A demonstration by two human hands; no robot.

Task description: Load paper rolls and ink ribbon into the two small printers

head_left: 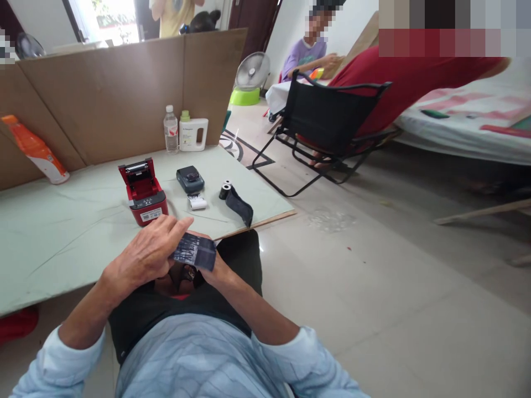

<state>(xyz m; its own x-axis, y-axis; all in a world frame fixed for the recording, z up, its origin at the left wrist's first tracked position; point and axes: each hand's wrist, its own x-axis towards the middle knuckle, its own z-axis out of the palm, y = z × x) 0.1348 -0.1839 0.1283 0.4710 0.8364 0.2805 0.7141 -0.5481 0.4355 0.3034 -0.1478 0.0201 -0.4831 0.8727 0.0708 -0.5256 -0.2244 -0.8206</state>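
Observation:
Over my lap, at the table's front edge, a dark ribbon-like strip (199, 252) with pale printed marks is between my hands. My left hand (143, 251) grips its left end, thumb stretched along the top. My right hand (215, 268) holds it from the right and below, its fingers mostly hidden behind the strip. Just beyond my left hand stands a red and black label printer (147, 202) with its lid up. Farther right, a small dark device (191, 179) has a white paper roll (196, 201) in front. Beside it lies a black ribbon roll (239, 205), its tail unwound.
A cardboard screen (124, 94) borders the pale table (74, 232). Before it stand a water bottle (170, 130), a white jug (193, 132) and an orange bottle (37, 149). A black folding chair (334, 116) holds a person in red; other people and a fan (252, 72) are behind.

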